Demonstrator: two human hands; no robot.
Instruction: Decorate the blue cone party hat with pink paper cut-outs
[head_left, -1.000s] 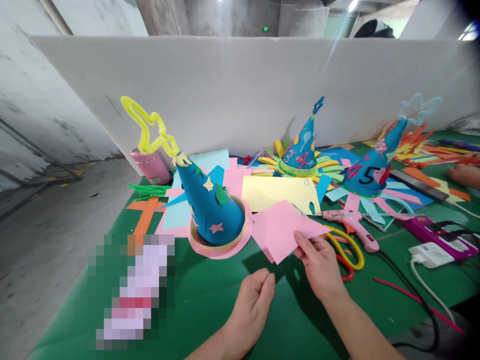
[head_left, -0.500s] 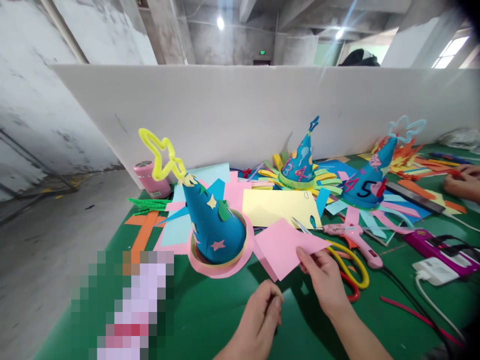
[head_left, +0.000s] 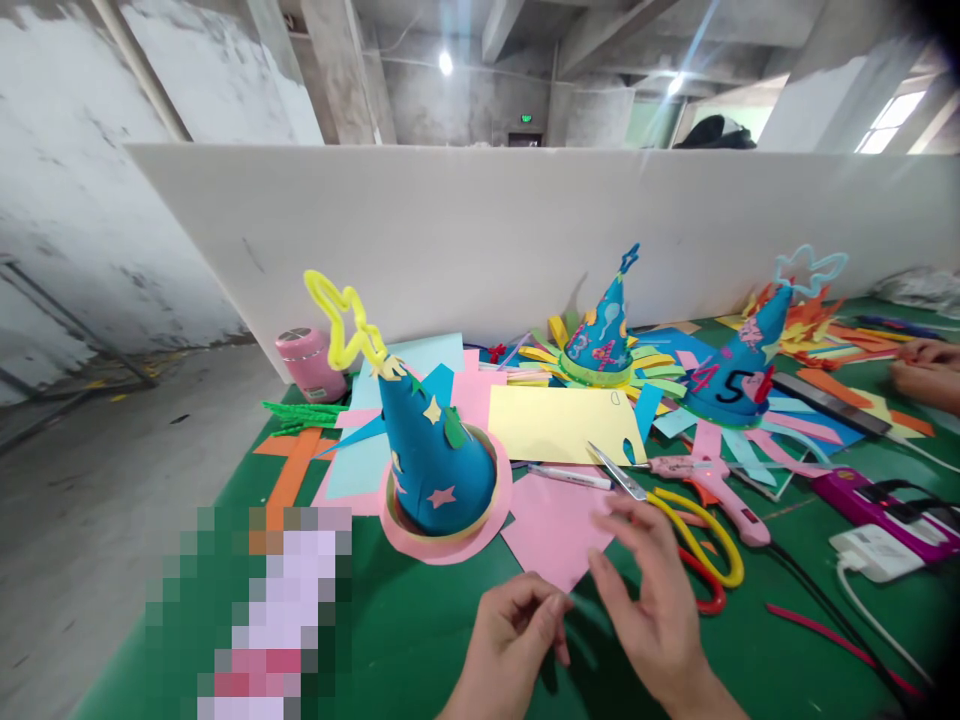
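Observation:
My left hand (head_left: 517, 640) is closed in a pinch near the front of the green table. Whatever its fingertips hold, if anything, is too small to make out. Beside it, my right hand (head_left: 652, 605) has its fingers apart and nothing in them. A pink sheet of paper (head_left: 555, 525) lies just beyond both hands. Left of this paper stands a blue cone hat (head_left: 439, 465) with stars, a pink brim and a yellow pipe-cleaner star on its tip. Scissors (head_left: 697, 532) with yellow and red handles and a white pen (head_left: 574, 477) lie past my right hand.
Two more blue cone hats (head_left: 600, 335) (head_left: 739, 365) stand farther back among paper strips. A pink glue gun (head_left: 720, 482) and a purple power strip (head_left: 881, 510) with cables lie rightward. A pink canister (head_left: 311, 367) is back left. Another person's hand (head_left: 930, 370) shows at the far right.
My right hand has let go of the pink sheet and spread its fingers. The sheet now lies on the table, and the white pen behind it shows. My left hand stays pinched.

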